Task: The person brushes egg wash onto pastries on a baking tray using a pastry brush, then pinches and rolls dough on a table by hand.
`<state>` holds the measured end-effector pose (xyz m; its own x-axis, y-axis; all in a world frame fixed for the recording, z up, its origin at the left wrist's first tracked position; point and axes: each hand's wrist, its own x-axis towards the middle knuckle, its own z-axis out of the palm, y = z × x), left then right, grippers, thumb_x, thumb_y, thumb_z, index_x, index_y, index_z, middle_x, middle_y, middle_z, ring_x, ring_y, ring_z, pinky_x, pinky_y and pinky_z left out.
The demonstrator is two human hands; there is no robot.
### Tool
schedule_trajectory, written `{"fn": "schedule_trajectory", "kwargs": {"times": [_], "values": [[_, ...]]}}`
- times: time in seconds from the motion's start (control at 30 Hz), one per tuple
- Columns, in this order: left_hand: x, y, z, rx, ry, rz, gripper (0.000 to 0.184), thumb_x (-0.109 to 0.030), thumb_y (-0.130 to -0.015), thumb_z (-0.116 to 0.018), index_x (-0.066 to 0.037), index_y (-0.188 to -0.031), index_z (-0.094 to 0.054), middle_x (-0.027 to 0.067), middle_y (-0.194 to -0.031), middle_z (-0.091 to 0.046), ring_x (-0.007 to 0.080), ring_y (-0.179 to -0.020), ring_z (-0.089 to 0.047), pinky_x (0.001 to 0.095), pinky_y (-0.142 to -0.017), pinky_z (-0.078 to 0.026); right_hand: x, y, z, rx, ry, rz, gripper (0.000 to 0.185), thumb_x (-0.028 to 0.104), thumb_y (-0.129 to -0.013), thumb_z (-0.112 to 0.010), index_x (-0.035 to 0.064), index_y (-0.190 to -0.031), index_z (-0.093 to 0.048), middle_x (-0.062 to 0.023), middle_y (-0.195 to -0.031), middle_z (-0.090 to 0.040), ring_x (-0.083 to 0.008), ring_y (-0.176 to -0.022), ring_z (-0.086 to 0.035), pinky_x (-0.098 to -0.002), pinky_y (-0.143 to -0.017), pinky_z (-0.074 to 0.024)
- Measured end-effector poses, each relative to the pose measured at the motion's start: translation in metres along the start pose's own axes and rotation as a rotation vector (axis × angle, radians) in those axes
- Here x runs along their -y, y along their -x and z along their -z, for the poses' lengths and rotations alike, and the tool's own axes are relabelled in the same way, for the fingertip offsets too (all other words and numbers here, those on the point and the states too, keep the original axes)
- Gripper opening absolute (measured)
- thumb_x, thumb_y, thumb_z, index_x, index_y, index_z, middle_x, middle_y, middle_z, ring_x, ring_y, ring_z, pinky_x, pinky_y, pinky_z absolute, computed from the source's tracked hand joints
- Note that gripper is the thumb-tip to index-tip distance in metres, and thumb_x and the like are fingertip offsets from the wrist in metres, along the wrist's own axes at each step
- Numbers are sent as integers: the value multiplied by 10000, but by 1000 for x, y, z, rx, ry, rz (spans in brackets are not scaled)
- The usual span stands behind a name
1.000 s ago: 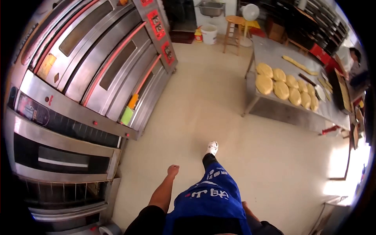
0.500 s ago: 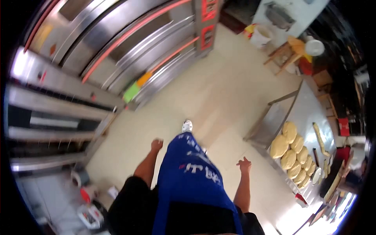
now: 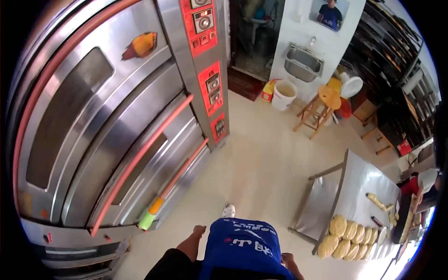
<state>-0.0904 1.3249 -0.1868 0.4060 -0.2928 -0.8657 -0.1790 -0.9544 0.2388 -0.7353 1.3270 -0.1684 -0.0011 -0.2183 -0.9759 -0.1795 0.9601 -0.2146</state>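
Observation:
My left hand (image 3: 199, 230) hangs beside the blue apron (image 3: 242, 245), its fingers curled and too small to make out in detail. My right hand (image 3: 288, 257) is low at the apron's right side, partly hidden, and its fingers cannot be made out clearly. Neither hand touches the oven or the table. Nearest on the left is the large steel deck oven (image 3: 135, 107) with red handles. To the right, several rounded dough pieces (image 3: 338, 226) lie in two rows on the steel table (image 3: 359, 191), with a long dough strip (image 3: 379, 202) behind them.
Ahead are a wooden stool (image 3: 329, 97), a white bucket (image 3: 283, 94) and a wall sink (image 3: 304, 63). Dark racks (image 3: 382, 51) stand at the back right. Another person (image 3: 427, 179) is at the table's far side. A white shoe (image 3: 228, 210) shows on the floor.
The view has swung and tilted up, so the oven looks larger and the sink is fully visible. My right hand, spread out half a second ago, is now lower and closer to the apron.

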Motion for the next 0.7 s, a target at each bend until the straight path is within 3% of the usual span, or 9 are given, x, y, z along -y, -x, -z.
{"fn": "schedule_trajectory", "kwargs": {"times": [0.07, 0.1, 0.2, 0.23, 0.47, 0.53, 0.6, 0.67, 0.7], "values": [[-65, -36, 27, 66, -269, -115, 586, -543, -986, -574, -7, -892, -790, 230, -835, -755, 413, -882, -747, 544, -823, -579, 53, 38, -39, -173, 466, 245, 146, 179, -966, -713, 73, -1023, -795, -101, -906, -782, -253, -816, -761, -389, -667, -612], [-97, -66, 39, -27, -500, -464, 528, -496, -995, -568, -18, -889, -765, 186, -824, -744, 343, -780, -738, 527, -769, -599, 77, 58, -57, -250, 598, 338, 146, 176, -955, -714, 69, -986, -809, -91, -849, -781, -236, -777, -752, -373, -641, -597], [-266, -121, 74, -53, -442, -324, 407, -410, -949, -583, -86, -1007, -822, 202, -1116, -774, 409, -1071, -728, 540, -926, -576, 71, -66, -43, -507, 455, 581, 299, 217, -872, -747, 96, -1127, -845, -129, -947, -827, -232, -804, -755, -376, -733, -603], [-299, -138, 82, -92, -688, -606, 390, -377, -970, -561, -89, -1039, -815, 195, -1145, -763, 407, -1109, -716, 541, -936, -576, 99, -50, -32, -426, 486, 501, 306, 221, -881, -745, 94, -1144, -835, -128, -960, -824, -234, -818, -754, -375, -740, -604], [-519, -140, 37, -422, -405, -676, 488, -473, -1008, -597, -22, -953, -773, 266, -1040, -746, 455, -975, -721, 514, -946, -569, 291, -66, 44, -259, 442, 428, 366, 252, -942, -726, 80, -1264, -762, -125, -1047, -802, -252, -918, -754, -373, -784, -611], [-568, -113, 12, -374, -296, -633, 641, -634, -987, -589, -64, -1235, -744, 308, -1297, -685, 482, -1268, -627, 559, -1070, -515, 312, -71, 46, -245, 310, 341, 386, 260, -960, -720, 76, -1298, -741, -124, -1071, -796, -257, -947, -754, -372, -796, -613], [-611, -105, -9, -430, -574, -555, 951, -796, -914, -592, -105, -1564, -528, 338, -1600, -449, 536, -1560, -275, 672, -1184, -374, 355, -81, 55, -238, 86, 282, 406, 269, -977, -715, 73, -1333, -720, -123, -1096, -790, -262, -976, -754, -371, -809, -615], [-657, -93, -19, -241, -702, -474, 1193, -902, -841, -578, -146, -1710, -267, 320, -1743, -175, 545, -1613, 57, 796, -1206, -194, 409, -94, 71, -226, -242, 242, 427, 278, -995, -710, 69, -1367, -699, -122, -1121, -783, -267, -1004, -753, -371, -821, -617], [-665, -114, -28, -219, -766, -511, 1186, -883, -844, -606, -137, -1705, -275, 308, -1739, -200, 546, -1612, 2, 800, -1190, -233, 439, -92, 79, -226, -364, 240, 438, 282, -1003, -707, 67, -1384, -689, -121, -1133, -780, -269, -1019, -753, -370, -828, -618]]}}
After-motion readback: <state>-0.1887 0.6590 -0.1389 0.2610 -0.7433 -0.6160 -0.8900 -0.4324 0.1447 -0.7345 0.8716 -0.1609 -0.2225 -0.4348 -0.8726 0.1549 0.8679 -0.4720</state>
